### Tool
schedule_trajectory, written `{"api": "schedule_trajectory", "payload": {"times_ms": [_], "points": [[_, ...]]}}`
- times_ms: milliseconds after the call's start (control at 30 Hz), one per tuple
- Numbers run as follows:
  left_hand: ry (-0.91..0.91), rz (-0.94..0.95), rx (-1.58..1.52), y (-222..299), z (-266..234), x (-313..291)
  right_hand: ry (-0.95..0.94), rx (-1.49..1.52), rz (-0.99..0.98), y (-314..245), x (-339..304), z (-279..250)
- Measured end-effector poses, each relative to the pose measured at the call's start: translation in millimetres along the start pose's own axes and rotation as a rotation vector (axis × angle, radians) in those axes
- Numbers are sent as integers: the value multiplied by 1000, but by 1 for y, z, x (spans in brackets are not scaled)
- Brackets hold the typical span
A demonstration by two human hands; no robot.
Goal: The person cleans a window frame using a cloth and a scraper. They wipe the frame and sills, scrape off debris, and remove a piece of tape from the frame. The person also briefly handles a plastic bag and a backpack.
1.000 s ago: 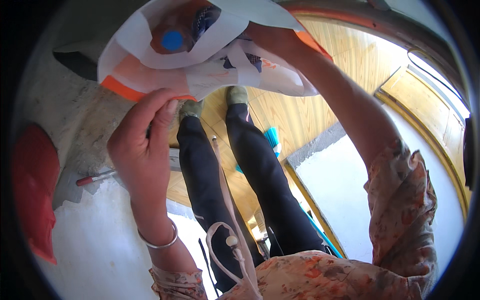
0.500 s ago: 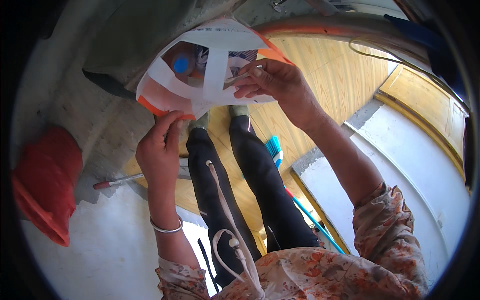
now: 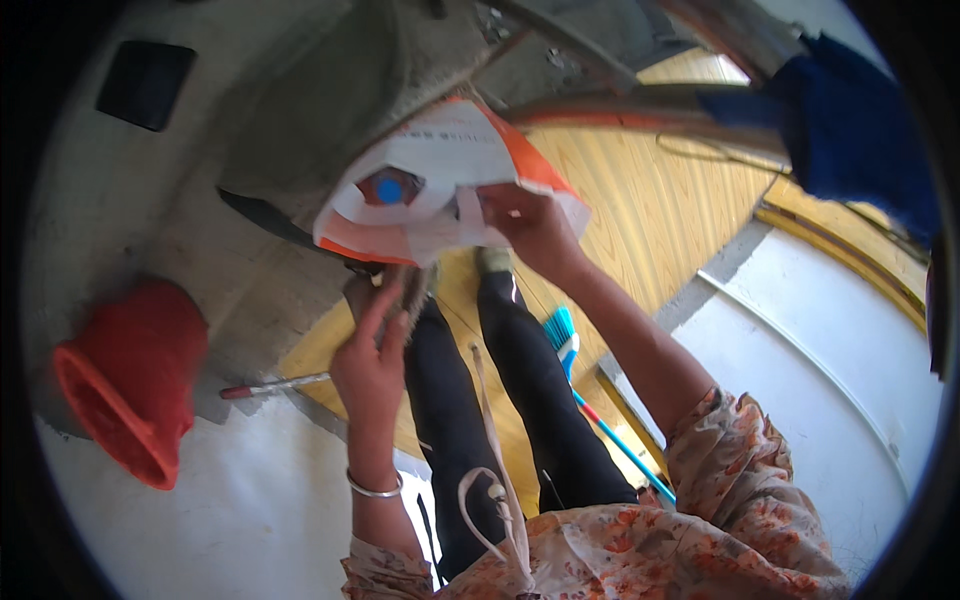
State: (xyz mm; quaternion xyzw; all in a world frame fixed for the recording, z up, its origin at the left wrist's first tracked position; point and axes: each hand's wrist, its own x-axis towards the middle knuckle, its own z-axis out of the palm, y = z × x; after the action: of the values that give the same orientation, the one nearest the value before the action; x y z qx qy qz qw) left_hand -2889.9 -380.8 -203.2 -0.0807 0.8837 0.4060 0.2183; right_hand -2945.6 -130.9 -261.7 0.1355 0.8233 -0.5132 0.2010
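Observation:
A white and orange bag (image 3: pixel 450 150) hangs in front of me, with a see-through opening crossed by white strips. Inside it a blue bottle cap (image 3: pixel 390 191) shows. My right hand (image 3: pixel 530 225) is at the bag's right side, fingers curled at a white strip (image 3: pixel 470 218); blur hides what they pinch. Just below the bag's lower left edge is my left hand (image 3: pixel 372 360), with a silver bangle at the wrist. A gap shows between its thumb and forefinger, and no grip on the bag is visible. Grey, fuzzy-looking material (image 3: pixel 415 295) lies behind those fingertips.
A red, open-mouthed container (image 3: pixel 150 375) is at the left. A dark grey cover (image 3: pixel 310 120) adjoins the bag, and a black flat object (image 3: pixel 147 84) lies beyond. Right of my legs is a blue broom (image 3: pixel 562 335). Blue cloth (image 3: pixel 850 130) hangs on a rail at upper right.
My left hand has come off the bag's lower edge and sits below it. The right hand has moved against the strip. The view has shifted, bringing the black object into sight.

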Motion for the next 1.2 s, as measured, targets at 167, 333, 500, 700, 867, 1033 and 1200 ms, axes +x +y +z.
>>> {"api": "schedule_trajectory", "payload": {"times_ms": [167, 333, 500, 700, 867, 1033, 1200], "points": [[-10, -16, -137, 36, -43, -27, -36, -142, -7, -45, -18, 3], [21, -28, -308, 89, -102, -49, -56, -90, -82, -104, -37, -6], [84, 67, -338, 104, -140, -54, -92, -95, -102, -147, -42, -11], [120, 28, -224, 94, -148, -63, -86, -123, -142, -161, -13, -4], [103, -163, -308, 99, -139, -58, 38, 67, 63, -89, 95, 25], [91, -312, -314, 62, -104, -56, 523, -378, -245, -95, 188, 55], [103, -365, -516, 42, -75, -41, 255, 254, 142, -87, 259, 53]]}}
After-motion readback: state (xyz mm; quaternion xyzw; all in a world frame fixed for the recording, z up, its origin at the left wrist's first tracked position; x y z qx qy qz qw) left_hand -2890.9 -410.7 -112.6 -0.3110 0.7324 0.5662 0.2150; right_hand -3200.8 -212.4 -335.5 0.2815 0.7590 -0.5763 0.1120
